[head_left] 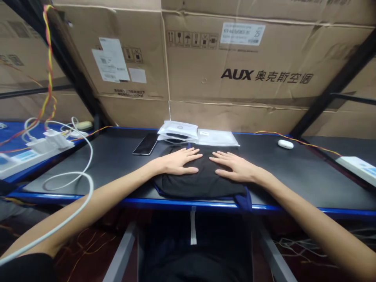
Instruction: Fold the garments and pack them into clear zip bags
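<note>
Black cloth (202, 186) (blue-edged) lies flat on the table (293, 176).

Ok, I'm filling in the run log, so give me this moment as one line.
left hand: open, palm down on cloth | right hand: open, palm down on cloth | packets: beyond cloth | phone: left of packets

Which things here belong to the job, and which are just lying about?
Job:
- dark cloth
- left hand and right hand, palms down on it

Apparently just lying about:
- phone
- plastic packets
- small white case
</note>
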### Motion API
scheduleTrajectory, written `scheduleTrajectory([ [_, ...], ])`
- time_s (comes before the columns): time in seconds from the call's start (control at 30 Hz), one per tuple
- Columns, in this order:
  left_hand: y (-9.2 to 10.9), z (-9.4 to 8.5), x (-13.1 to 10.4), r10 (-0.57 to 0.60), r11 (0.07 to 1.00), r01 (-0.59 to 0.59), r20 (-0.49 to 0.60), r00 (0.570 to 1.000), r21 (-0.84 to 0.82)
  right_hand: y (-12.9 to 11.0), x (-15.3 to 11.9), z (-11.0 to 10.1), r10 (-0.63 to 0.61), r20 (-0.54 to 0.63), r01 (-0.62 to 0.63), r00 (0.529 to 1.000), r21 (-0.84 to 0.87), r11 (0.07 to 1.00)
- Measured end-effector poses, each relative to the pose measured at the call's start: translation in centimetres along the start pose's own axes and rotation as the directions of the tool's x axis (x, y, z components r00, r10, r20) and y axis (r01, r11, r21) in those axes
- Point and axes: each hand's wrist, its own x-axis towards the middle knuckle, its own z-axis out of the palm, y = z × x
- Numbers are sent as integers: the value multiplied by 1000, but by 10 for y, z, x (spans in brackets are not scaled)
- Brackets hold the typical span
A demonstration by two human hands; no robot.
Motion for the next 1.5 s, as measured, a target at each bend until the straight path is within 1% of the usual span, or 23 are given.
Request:
scheduleTrajectory([
  [0.13, -3, 2, 0, 13, 1000, -13, -53, 998, -6, 2, -1, -2, 4, -1, -4, 1000, 21, 1000],
  [0.2, -6, 2, 3, 5, 1000, -5, -113, 994, 0, 3, -1, -3, -3, -9, 4, 1000, 24, 1000],
  [0.27, -12, 2, 8, -11, 1000, 13, -199, 980, 10, 4, 0, -3, -15, -35, 16, 999, 29, 999],
  [0.33, -20, -1, 15, -23, 999, 28, -291, 956, 14, 7, 4, -4, -37, -95, 40, 995, 31, 999],
  [0.43, -30, -7, 26, -70, 997, 68, -379, 923, -21, 19, 11, -6, -57, -252, 54, 966, -20, 998],
  [0.5, -34, -11, 34, -115, 993, 107, -400, 909, -41, 31, 16, -9, -36, -359, -3, 933, -107, 994],
  [0.57, -36, -13, 41, -132, 990, 138, -404, 905, -15, 43, 18, -10, -3, -414, -90, 910, -204, 975],
  [0.6, -36, -13, 44, -132, 988, 151, -402, 906, 16, 49, 19, -10, 10, -414, -122, 910, -245, 962],
  [0.7, -35, -12, 53, -152, 976, 199, -375, 915, 90, 60, 20, -9, 52, -359, -175, 932, -320, 931],
  [0.8, -32, -10, 59, -180, 970, 228, -378, 908, 86, 63, 21, -7, 84, -340, -211, 937, -356, 910],
  [0.87, -32, -10, 62, -181, 972, 225, -400, 899, 67, 62, 21, -7, 88, -348, -216, 933, -348, 912],
  [1.0, -31, -13, 62, -162, 981, 192, -441, 883, 25, 57, 19, -11, 103, -390, -221, 915, -270, 937],
  [1.1, -29, -18, 55, -112, 994, 99, -515, 850, -54, 52, 12, -17, 135, -440, -254, 888, -224, 941],
  [1.17, -26, -21, 46, -73, 995, 25, -555, 829, -93, 46, 4, -20, 134, -465, -251, 875, -199, 947],
  [1.23, -23, -23, 35, -25, 997, -21, -546, 838, -78, 39, -5, -20, 113, -475, -220, 872, -176, 959],
  [1.3, -20, -23, 23, 26, 999, -44, -494, 869, -25, 33, -14, -16, 96, -458, -190, 884, -163, 968],
  [1.4, -17, -18, 10, 84, 996, -64, -384, 920, 63, 28, -24, -6, 51, -387, -122, 921, -161, 979],
  [1.5, -15, -12, 3, 113, 991, -81, -327, 938, 111, 28, -30, 3, -44, -313, -7, 949, -158, 987],
])
